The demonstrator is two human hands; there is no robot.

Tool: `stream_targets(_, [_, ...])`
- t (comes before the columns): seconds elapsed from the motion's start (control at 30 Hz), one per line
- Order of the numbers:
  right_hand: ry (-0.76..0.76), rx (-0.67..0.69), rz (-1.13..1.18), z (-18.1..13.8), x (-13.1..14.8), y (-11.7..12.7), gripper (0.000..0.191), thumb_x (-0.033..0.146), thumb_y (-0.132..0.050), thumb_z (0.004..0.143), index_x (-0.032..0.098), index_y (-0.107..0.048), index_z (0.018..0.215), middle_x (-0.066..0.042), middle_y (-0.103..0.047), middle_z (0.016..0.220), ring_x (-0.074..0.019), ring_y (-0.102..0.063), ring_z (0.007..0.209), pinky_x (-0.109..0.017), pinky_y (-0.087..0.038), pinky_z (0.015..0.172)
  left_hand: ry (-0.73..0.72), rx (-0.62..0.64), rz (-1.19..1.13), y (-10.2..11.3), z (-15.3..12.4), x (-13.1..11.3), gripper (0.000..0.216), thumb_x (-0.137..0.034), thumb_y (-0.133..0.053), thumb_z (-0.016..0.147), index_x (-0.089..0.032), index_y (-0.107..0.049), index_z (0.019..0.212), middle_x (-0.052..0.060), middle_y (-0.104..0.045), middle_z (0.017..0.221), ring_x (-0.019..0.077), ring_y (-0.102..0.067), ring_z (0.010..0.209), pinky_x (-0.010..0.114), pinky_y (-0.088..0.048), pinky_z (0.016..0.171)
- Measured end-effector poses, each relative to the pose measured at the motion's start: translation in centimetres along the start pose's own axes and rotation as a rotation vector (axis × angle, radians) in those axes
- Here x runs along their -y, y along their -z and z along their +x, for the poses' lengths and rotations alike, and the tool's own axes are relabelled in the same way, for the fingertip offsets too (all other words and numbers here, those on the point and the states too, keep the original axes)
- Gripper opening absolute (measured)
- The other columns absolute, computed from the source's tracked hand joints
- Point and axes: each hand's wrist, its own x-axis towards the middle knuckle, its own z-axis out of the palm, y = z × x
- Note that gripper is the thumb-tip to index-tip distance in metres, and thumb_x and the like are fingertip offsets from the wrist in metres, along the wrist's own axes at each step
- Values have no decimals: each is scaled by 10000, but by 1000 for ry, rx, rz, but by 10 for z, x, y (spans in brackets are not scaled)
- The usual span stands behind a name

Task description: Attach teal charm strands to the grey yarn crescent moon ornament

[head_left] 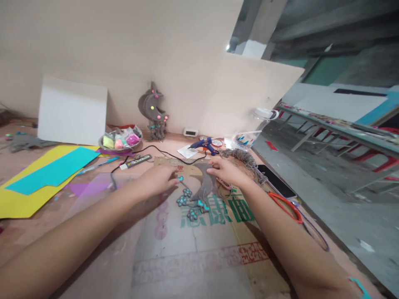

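Right hand [229, 171]: half curled, fingertips at crescent's [205, 182] far right edge, grip unconfirmed | Left hand [160, 178]: part open, nothing seen held | Cardboard [268, 278]: carries crescent between hands, nearer right, long axis running near to far | Flowers [192, 214]: by its near end | Heart [180, 178]: just beside left fingertips

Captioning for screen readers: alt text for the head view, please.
Right hand at the upper edge of a grey crescent over printed cardboard; left hand near small grey-and-turquoise flowers. Beyond lie a blue glue gun and a bowl of colourful packets.
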Motion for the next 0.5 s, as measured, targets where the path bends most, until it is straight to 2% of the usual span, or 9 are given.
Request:
stream_targets(0.1, [70,-127,180,-11,18,19,229,239,-519,852,180,-652,1029,-48,-707,977,-176,-659,850,-315,-526,739,33,-67,-113,10,0,-10,363,-365,-432,900,-174,-662,1105,113,-686,1108,266,-620,1006,375,-460,859])
stream_targets(0.2, [156,-297,301,-24,43,31,248,273,-558,851,201,-663,1064,-39,-706,1013,-174,-652,885,-329,-525,787,94,-75,-379,15,-4,-29,401,-404,-421,911,-183,-628,1173,79,-657,1201,235,-606,1075,354,-465,916])
stream_targets(0.33, [269,-513,175,-43,72,33,294,297,-620,836,231,-643,1122,-20,-704,950,-160,-647,807,-316,-522,750,46,-100,-587,15,-13,-52,443,-472,-503,866,-189,-618,1186,61,-636,1243,242,-574,1142,354,-464,947])
stream_targets(0.43, [360,-633,29,-54,85,30,247,324,-649,826,263,-654,1066,-4,-694,910,-148,-635,765,-302,-517,744,16,-124,-610,14,-17,-62,331,-401,-544,849,-188,-675,1065,35,-701,1099,228,-620,1040,332,-486,899])
stream_targets(0.5, [397,-680,23,-58,90,28,218,318,-656,824,274,-656,1037,-1,-687,909,-151,-638,787,-304,-520,762,-5,-121,-630,15,-18,-66,245,-340,-543,850,-183,-699,952,18,-723,980,208,-642,948,311,-492,859])
